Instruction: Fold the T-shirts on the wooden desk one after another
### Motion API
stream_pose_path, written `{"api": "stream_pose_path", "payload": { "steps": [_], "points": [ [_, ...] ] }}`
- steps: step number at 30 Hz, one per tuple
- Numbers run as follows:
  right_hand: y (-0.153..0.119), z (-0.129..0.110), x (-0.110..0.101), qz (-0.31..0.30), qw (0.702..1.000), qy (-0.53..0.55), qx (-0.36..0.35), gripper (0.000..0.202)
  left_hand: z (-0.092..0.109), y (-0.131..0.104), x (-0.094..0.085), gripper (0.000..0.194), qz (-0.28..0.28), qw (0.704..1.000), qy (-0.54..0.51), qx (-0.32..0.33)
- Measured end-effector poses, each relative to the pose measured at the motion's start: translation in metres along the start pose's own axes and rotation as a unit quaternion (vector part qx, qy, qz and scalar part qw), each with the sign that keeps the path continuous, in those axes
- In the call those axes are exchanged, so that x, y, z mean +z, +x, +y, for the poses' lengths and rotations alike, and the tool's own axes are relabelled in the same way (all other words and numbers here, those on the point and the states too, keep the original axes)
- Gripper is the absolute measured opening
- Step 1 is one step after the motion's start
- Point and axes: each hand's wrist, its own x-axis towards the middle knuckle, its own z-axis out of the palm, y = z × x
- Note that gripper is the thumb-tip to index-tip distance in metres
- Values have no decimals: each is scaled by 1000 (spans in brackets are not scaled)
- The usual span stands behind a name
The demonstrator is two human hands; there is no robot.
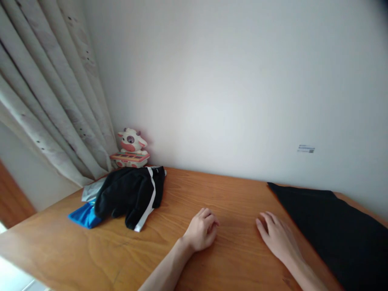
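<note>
My left hand (201,229) rests on the wooden table (230,194) with its fingers curled in loosely, and nothing shows in them. To its left lies a crumpled black garment (127,190) with a white stripe, on top of a blue cloth (86,215) and a light grey cloth (92,190). My right hand (275,234) lies palm down on the wood, thumb and fingers apart, holding nothing. Just to the right of it, a black cloth (327,222) is spread over the table's right side.
A cow toy (130,147) with a small keyboard stands at the back left, behind the black garment. A patterned curtain (54,89) hangs at the left. Behind the table rises a pale wall (218,89) bearing a small label (306,149).
</note>
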Motion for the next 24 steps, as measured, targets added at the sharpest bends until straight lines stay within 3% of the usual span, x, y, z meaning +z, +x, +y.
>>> {"api": "stream_pose_path", "payload": {
  "steps": [3, 5, 10, 13, 15, 17, 19, 24],
  "points": [
    [1, -51, 8, 47, 994, 56, -86, 40, -2, -1, -1, 26, 3, 1000, 14, -26],
    [1, -71, 9, 56, 987, 89, -121, 33, -4, -3, 1, 27, 2, 999, 22, -43],
    [-1, -78, 1, 60, 964, 198, -165, 23, -6, -7, 6, 28, 3, 998, 23, -57],
    [-5, -74, -3, 56, 951, 253, -168, 21, -5, -4, 10, 23, 42, 993, -49, -101],
    [-8, -72, -3, 51, 946, 275, -164, 21, -6, 1, 11, 16, 123, 953, -190, -202],
    [-11, -70, -1, 49, 944, 288, -155, 23, -12, 7, 7, 21, 222, 865, -330, -306],
    [-12, -69, 1, 51, 944, 291, -147, 23, -21, 11, -4, 34, 301, 794, -391, -355],
    [-12, -68, 2, 63, 942, 291, -157, 23, -45, 5, -49, 51, 413, 761, -345, -362]
  ]
}}
